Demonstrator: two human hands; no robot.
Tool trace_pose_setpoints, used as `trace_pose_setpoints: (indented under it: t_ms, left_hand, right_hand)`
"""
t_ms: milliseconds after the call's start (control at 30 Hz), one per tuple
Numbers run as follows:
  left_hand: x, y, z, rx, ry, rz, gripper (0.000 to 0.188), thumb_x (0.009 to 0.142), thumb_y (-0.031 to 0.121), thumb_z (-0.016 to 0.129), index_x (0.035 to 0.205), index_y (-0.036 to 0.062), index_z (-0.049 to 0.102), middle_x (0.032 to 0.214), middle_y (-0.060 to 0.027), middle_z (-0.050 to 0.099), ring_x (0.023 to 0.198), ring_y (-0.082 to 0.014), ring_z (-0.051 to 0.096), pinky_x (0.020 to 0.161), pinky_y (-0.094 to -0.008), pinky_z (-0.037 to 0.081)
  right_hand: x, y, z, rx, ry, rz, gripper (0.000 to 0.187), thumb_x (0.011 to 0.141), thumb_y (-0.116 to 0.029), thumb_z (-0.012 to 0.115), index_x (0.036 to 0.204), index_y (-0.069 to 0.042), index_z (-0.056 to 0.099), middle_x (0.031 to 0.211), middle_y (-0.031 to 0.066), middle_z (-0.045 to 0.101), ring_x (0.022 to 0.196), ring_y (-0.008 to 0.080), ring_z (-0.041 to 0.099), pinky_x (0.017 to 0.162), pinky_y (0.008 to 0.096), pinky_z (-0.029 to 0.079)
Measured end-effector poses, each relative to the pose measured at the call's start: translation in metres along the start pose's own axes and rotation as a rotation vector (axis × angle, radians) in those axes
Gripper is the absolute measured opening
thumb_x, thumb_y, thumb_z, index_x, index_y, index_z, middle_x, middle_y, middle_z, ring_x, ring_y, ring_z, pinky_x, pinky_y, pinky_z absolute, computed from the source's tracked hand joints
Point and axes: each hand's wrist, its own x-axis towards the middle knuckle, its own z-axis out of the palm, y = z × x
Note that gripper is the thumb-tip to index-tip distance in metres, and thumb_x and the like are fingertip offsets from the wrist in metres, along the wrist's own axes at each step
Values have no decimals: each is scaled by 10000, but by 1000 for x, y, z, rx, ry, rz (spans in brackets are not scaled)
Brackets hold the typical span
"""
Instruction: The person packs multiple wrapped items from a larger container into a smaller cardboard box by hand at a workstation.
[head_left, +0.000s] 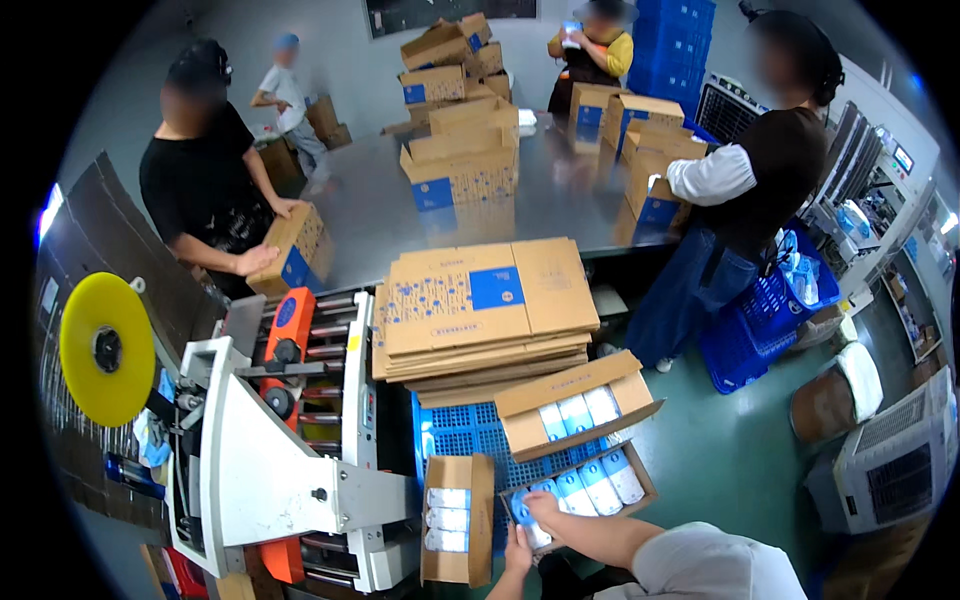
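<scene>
Currently | left hand (518,552) touches the near-left end of an open carton (650,489); right hand (541,508) bends over its leftmost pack (519,506); neither grip is clear | skewed pressing might crumple pack or wall | open cartons flank it, left (481,515) and beyond (570,388); flattened stack (450,330) bars the counter (365,210)

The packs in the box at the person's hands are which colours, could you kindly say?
The packs are white and blue, showing best in the head view.

The carton (640,470) is matt cardboard, the table (362,220) glossy metal.
</scene>
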Motion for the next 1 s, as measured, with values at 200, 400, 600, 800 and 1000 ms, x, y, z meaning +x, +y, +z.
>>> trace_pose_setpoints:
  t_ms: [200,400,600,800,1000]
  left_hand:
    - [-42,75,-91,-849,-273,-479,1003,729,801,216,1342,9,267,1248,-179,430,1102,-348,480,854,-480,440]
    - [-80,147,-83,-764,-626,-142,588,804,323,630,1271,42,410,1168,-100,544,1070,-200,528,884,-346,442]
    - [-111,196,20,-539,-251,385,816,681,231,769,1265,6,245,1145,-152,482,1048,-229,506,865,-330,439]
    - [-161,256,112,-332,-288,777,843,750,346,693,1305,-33,184,1258,-205,376,1170,-271,397,978,-336,317]
    - [-188,301,174,-315,-139,534,666,793,446,599,1183,-49,383,1029,-259,557,979,-354,557,825,-375,437]
  right_hand:
    - [-147,-92,-97,-46,-518,-449,65,800,-100,602,850,-75,634,756,29,570,730,157,531,699,276,422]
    - [-205,-162,-177,-818,-923,-1282,146,691,-45,579,823,-90,621,819,93,529,824,309,477,739,372,419]
    - [-189,-159,-246,193,-425,-381,630,786,-163,637,1291,-79,271,1147,98,465,997,182,494,854,338,418]
    - [-200,-160,-320,406,-203,-401,522,789,-205,654,1206,-18,401,1092,100,536,992,207,528,855,336,428]
    - [-208,-157,-372,393,58,-508,504,809,-255,636,1182,1,414,1065,109,547,945,182,536,821,318,437]
